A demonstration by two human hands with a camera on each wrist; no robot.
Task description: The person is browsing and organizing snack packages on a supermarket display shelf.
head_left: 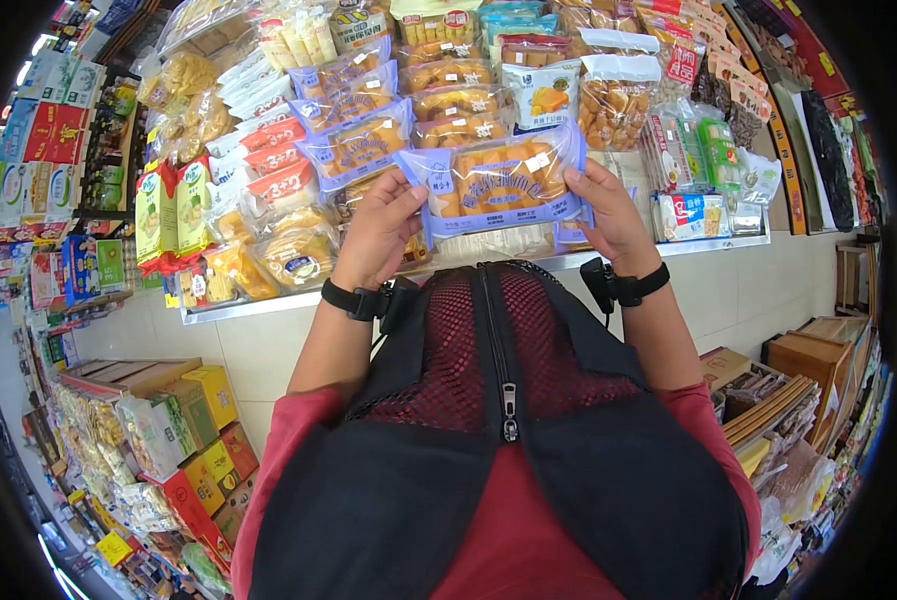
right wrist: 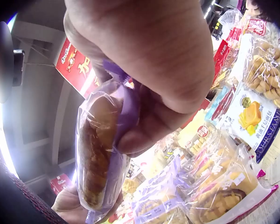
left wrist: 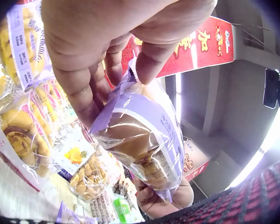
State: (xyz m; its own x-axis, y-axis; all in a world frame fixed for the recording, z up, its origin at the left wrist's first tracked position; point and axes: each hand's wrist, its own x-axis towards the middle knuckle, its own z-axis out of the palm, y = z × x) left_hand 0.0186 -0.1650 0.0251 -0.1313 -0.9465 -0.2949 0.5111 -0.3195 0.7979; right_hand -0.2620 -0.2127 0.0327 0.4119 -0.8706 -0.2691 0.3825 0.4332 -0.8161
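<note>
A purple-and-clear bag of bread (head_left: 498, 185) is held up in front of the chest, over the near edge of the display. My left hand (head_left: 383, 225) pinches its left end, thumb on the front and fingers behind. The right end is pinched the same way by my right hand (head_left: 613, 215). In the left wrist view, the crimped seal of the bread bag (left wrist: 147, 128) sits between thumb and fingers. The right wrist view shows the bag of bread (right wrist: 100, 144) edge-on, browned rolls visible through the film. Similar purple bread bags (head_left: 358, 140) lie just beyond my left hand.
The display table (head_left: 308, 303) has a metal front edge and bears many packaged snacks. Among them are a white-and-blue bag (head_left: 541, 95) and green packs (head_left: 193, 205). Stacked cartons (head_left: 203, 400) stand on the floor at lower left, with wooden boxes (head_left: 808, 365) at right.
</note>
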